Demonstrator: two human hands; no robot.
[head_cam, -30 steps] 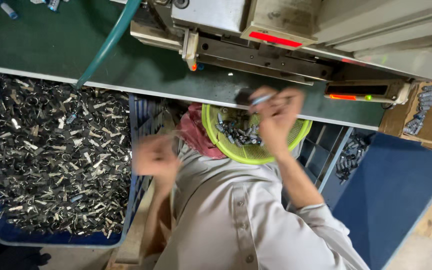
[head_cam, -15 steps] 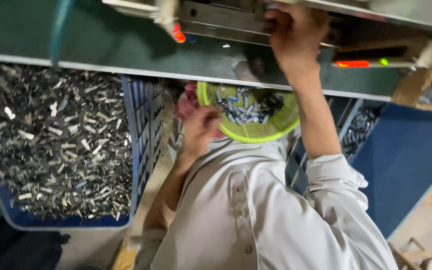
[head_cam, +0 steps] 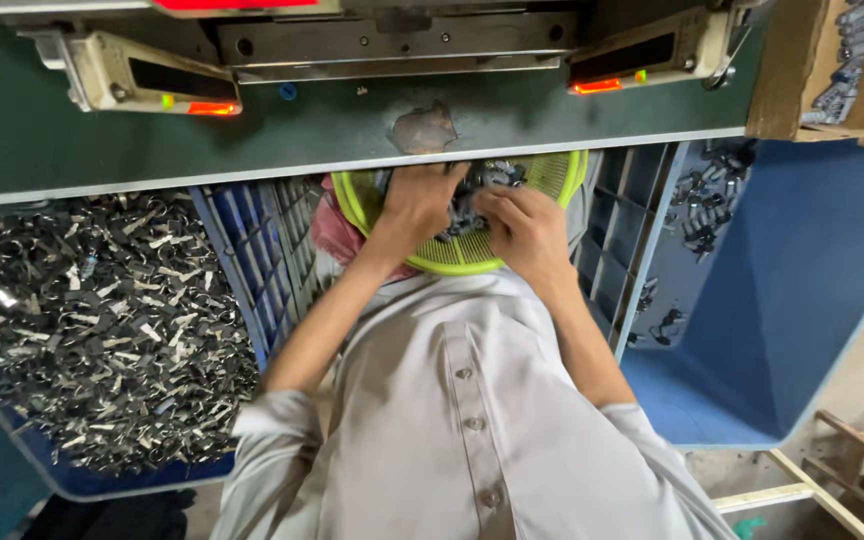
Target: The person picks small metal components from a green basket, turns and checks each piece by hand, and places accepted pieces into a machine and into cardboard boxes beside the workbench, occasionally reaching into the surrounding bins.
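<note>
A yellow-green plastic basket (head_cam: 564,172) sits on my lap under the edge of the green machine table (head_cam: 252,135). It holds a heap of small dark metal parts (head_cam: 497,175). My left hand (head_cam: 414,205) lies in the basket with its fingers curled into the heap, the fingertips partly hidden under the table edge. My right hand (head_cam: 530,232) is beside it, its fingers closed on some of the parts. The two hands almost touch.
A blue crate (head_cam: 242,270) on the left is full of shiny metal offcuts (head_cam: 92,320). A blue bin (head_cam: 792,300) on the right holds a few dark parts. The press has two orange lights (head_cam: 210,108). A cardboard box (head_cam: 802,70) stands top right, a pink cloth (head_cam: 337,232) lies by the basket.
My right hand came down from the press, where it reached half a second ago, into the basket. My left hand moved from my side into the basket too.
</note>
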